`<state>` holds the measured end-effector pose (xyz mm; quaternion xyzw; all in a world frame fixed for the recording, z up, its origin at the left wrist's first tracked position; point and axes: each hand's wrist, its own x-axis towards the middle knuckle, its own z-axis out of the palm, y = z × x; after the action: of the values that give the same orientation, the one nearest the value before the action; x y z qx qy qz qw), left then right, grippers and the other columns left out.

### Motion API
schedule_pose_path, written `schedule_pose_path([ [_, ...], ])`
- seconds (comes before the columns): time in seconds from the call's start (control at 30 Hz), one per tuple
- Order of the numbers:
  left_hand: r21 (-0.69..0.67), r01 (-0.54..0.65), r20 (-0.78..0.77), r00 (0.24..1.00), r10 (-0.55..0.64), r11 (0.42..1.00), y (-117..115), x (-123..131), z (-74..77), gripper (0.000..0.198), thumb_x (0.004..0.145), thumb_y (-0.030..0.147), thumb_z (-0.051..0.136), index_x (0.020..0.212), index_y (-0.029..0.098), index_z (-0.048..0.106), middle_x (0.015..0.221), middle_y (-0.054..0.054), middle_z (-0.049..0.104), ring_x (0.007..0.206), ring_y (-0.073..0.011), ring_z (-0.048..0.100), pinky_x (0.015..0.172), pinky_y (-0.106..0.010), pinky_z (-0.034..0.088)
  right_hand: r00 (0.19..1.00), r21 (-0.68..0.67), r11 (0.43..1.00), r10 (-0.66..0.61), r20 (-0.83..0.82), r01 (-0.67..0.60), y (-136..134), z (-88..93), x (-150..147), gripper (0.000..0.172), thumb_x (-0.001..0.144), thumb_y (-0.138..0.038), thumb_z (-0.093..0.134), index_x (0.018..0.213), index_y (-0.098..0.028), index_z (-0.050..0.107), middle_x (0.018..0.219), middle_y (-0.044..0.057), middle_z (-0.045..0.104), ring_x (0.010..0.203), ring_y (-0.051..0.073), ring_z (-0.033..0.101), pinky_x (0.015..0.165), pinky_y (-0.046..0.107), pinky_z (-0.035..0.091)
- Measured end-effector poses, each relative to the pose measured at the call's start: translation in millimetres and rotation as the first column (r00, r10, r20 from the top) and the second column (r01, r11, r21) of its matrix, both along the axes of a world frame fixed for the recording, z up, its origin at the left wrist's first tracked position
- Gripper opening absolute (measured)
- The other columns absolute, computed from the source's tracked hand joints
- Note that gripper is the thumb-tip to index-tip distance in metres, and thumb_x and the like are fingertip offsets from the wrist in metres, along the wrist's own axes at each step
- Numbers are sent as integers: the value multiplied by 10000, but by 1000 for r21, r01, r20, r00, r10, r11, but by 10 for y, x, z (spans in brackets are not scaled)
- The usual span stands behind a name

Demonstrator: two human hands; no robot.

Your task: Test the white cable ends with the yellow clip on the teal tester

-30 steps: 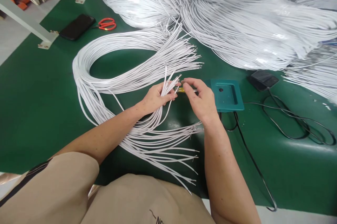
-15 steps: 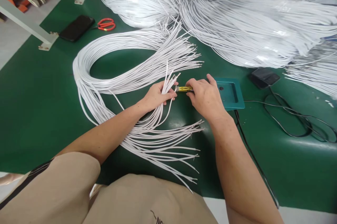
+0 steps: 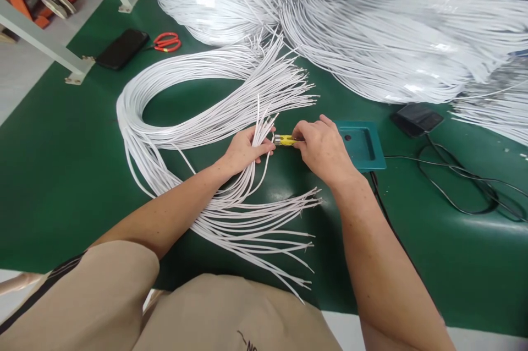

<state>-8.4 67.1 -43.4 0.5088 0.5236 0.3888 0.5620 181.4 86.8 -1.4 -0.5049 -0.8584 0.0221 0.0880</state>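
My left hand [image 3: 247, 148] is closed around several white wires [image 3: 247, 177], whose tips stick up past the fingers. Between my two hands is a small yellow tool [image 3: 285, 140] with a metal end. My right hand [image 3: 322, 144] pinches its right part, and the metal end meets the wire tip at my left fingertips. A looped bundle of white wires [image 3: 177, 62] lies behind and left of my hands. Its loose ends fan out below them, under my left forearm.
A large heap of white wires [image 3: 383, 26] spans the back. A teal tray [image 3: 373, 144] sits right of my right hand, near a black box [image 3: 416, 119] with cables. Red-handled scissors [image 3: 167, 42] and a black phone-like object [image 3: 122, 48] lie at the back left.
The yellow tool is turned slightly, showing more of its metal end. Both hands stay nearly in place, and the view has shifted a little.
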Motion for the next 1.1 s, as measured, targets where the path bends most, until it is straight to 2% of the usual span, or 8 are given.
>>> schedule_pose_path([
  [0.37, 27, -4, -174, 985, 8, 1000, -19, 28, -16, 449, 695, 271, 701, 1133, 181, 658, 727, -10, 695, 569, -98, 594, 443, -165, 503, 1000, -11, 1000, -19, 18, 20, -11, 20, 13, 152, 834, -96, 502, 839, -178, 631, 760, 57, 685, 806, 215, 608, 1100, 484, 312],
  [0.53, -2, 6, -144, 990, -6, 1000, 1, 18, -42, 461, 694, 274, 708, 1140, 175, 646, 765, -26, 697, 641, -138, 652, 450, -183, 513, 970, 221, 944, -238, -58, 245, -110, -41, 130, 307, 916, -261, 481, 1180, -142, 581, 1222, 167, 630, 1278, 344, 447, 1106, 668, 123],
  [0.63, -23, 13, -115, 993, -15, 1000, 16, 1, -42, 443, 691, 252, 714, 1120, 163, 642, 747, -28, 689, 651, -141, 660, 460, -178, 502, 934, 274, 893, -350, -74, 357, -126, -120, 206, 393, 946, -292, 420, 1289, -128, 518, 1358, 204, 532, 1343, 373, 374, 1073, 685, 168],
  [0.73, -32, 11, -70, 997, -13, 999, 16, -27, -28, 459, 692, 246, 724, 1132, 155, 628, 747, -27, 679, 667, -142, 660, 480, -180, 493, 939, 284, 895, -329, -98, 343, -137, -121, 196, 375, 950, -283, 411, 1265, -129, 543, 1353, 194, 537, 1322, 355, 402, 1082, 637, 204],
  [0.83, -30, 5, -5, 1000, -5, 1000, 1, -61, -6, 522, 695, 260, 736, 1191, 165, 603, 757, -10, 658, 667, -127, 639, 499, -182, 472, 959, 251, 936, -199, -204, 248, -227, -33, 42, 318, 950, -289, 427, 1166, -138, 606, 1240, 169, 611, 1167, 301, 518, 1021, 499, 349],
  [0.9, -15, 17, 54, 998, -16, 1000, -10, -82, 11, 472, 703, 285, 739, 1144, 156, 628, 756, 0, 642, 646, -106, 604, 530, -189, 465, 966, 169, 985, 10, -259, 35, -336, 21, -128, 273, 958, -283, 421, 1041, -159, 650, 1061, 124, 678, 990, 239, 573, 903, 382, 432],
  [0.97, 0, 26, 107, 994, -26, 1000, -17, -99, 26, 373, 702, 303, 749, 1027, 139, 665, 759, 3, 635, 655, -92, 577, 608, -203, 477, 946, 83, 972, 234, -223, -221, -455, 27, -305, 270, 958, -254, 416, 935, -160, 668, 964, 101, 691, 910, 215, 575, 860, 345, 440],
  [1.1, -53, 51, 197, 980, -39, 997, -14, -125, 31, 341, 684, 314, 779, 966, 146, 688, 839, -12, 665, 761, -110, 593, 738, -230, 478, 952, 1, 953, 301, -47, -302, -616, -79, -511, 296, 942, -164, 382, 922, -114, 673, 973, 146, 693, 976, 262, 578, 829, 380, 427],
])
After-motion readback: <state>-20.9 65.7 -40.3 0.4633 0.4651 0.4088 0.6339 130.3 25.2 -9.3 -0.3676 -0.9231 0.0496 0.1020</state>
